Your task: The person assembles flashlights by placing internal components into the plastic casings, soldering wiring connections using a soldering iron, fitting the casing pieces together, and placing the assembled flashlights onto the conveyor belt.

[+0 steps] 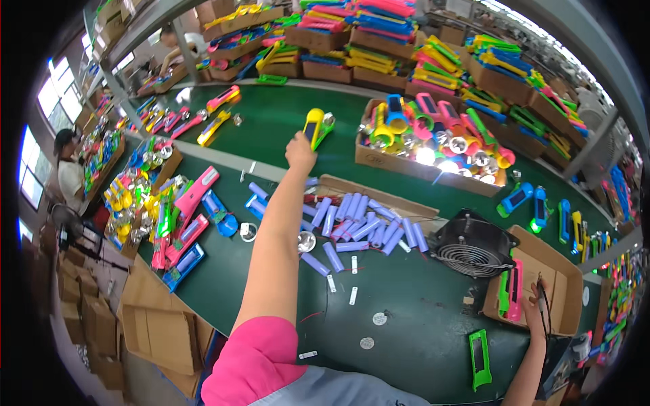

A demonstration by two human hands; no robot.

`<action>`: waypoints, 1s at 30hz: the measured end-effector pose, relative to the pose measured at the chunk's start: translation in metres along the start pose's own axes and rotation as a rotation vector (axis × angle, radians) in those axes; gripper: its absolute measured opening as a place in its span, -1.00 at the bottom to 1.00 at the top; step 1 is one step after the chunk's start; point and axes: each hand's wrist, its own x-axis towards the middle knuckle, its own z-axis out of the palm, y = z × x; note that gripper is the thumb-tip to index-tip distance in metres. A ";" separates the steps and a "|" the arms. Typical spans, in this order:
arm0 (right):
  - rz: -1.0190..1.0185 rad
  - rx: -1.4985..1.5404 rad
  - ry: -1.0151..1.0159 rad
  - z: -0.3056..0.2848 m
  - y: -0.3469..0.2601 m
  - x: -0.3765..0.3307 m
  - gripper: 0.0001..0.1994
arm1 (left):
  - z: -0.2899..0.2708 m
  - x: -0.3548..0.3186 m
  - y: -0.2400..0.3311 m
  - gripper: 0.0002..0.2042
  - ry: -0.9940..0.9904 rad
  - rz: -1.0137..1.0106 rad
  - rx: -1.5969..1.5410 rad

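Observation:
My left hand [301, 153] stretches far across the bench, its fingers closed on the lower end of a yellow flashlight [314, 123] with a dark panel. Right beside that light lies a green flashlight [327, 126] with a shiny round head. Over at the right, my right hand [535, 310] grips a soldering iron [541, 287], thin with a black cord, at the edge of a shallow cardboard box [566, 283]. Inside this box are a pink casing [514, 291] and a green casing [504, 292]. Another green casing [479, 360] lies nearer me.
Purple battery cells [352, 206] are heaped mid-bench on cardboard. A black fan [474, 243] stands beside the shallow box. Behind sits a carton [386, 161] full of colourful flashlights. More flashlights [186, 227] pile up at left. Two people work at the far left.

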 end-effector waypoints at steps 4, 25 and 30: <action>0.153 0.059 -0.177 0.006 -0.018 0.005 -0.22 | -0.029 0.024 -0.008 -0.15 -0.332 0.127 0.173; -0.262 0.397 0.387 -0.018 -0.073 -0.103 -0.62 | -0.181 0.044 -0.237 -0.57 -0.262 0.475 0.603; -0.372 0.101 0.379 0.040 -0.089 -0.210 -0.75 | -0.292 -0.098 -0.139 -0.64 0.007 0.651 0.317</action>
